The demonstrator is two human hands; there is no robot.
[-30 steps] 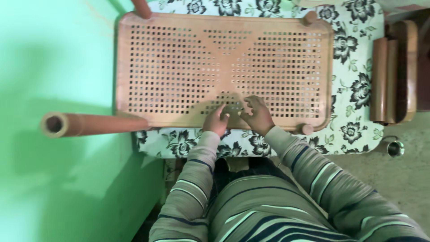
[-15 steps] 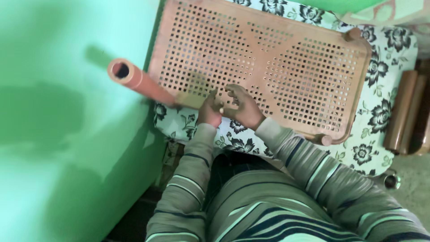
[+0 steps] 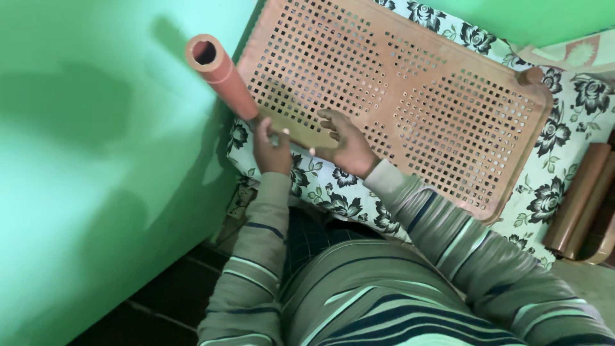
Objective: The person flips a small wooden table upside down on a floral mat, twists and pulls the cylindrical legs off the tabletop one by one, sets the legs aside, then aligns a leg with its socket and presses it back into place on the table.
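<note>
One flat tan strip (image 3: 307, 136) is pinched at both ends: L hand (image 3: 272, 150) closed on its left end, R hand (image 3: 346, 144) fingers curled over its right end. Strip lies at near edge of one perforated panel (image 3: 410, 96) on one floral cloth (image 3: 564, 128). One tube (image 3: 221, 74) juts left; two brown rolls (image 3: 583, 195) at right.

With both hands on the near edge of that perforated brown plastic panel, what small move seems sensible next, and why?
Probably shift the grip slightly toward the middle: the left hand and right hand both grip the perforated brown plastic panel near its left corner by the tubular leg, leaving the far end unsupported.
</note>
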